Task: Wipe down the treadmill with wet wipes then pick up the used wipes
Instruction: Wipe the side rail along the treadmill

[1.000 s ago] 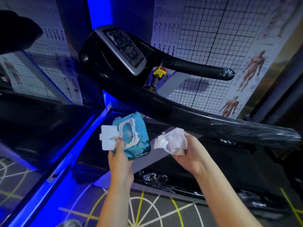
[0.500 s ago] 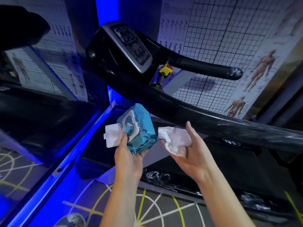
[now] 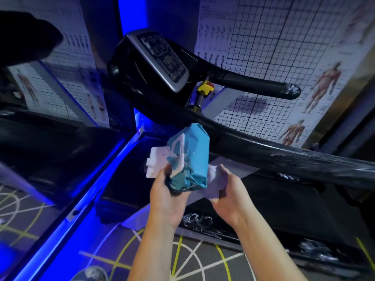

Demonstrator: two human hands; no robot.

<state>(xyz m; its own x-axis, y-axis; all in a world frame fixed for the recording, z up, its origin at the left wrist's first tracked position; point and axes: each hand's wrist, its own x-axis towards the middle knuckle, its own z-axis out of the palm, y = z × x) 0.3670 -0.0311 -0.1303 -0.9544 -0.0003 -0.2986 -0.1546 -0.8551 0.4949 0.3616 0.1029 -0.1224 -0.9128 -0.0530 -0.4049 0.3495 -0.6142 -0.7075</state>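
A black treadmill stands before me, with a grey console [image 3: 162, 59] up top and a long handrail [image 3: 284, 157] wrapped in plastic film crossing to the right. My left hand [image 3: 166, 197] grips a blue wet-wipe pack [image 3: 192, 157], tilted upright, its white lid [image 3: 157, 163] flipped open to the left. My right hand [image 3: 229, 195] holds a crumpled white wipe [image 3: 215, 179], pressed close against the pack's right side and partly hidden behind it.
A second handrail [image 3: 263, 86] reaches right at the back. A yellow and red safety key [image 3: 206, 88] sits under the console. Anatomy posters and grid charts [image 3: 284, 47] cover the wall. Blue light strips [image 3: 81, 199] run along the floor; another dark machine [image 3: 40, 142] stands at left.
My two hands have come together: the right hand brought the crumpled wipe up against the pack. The left hand turned the pack more upright.
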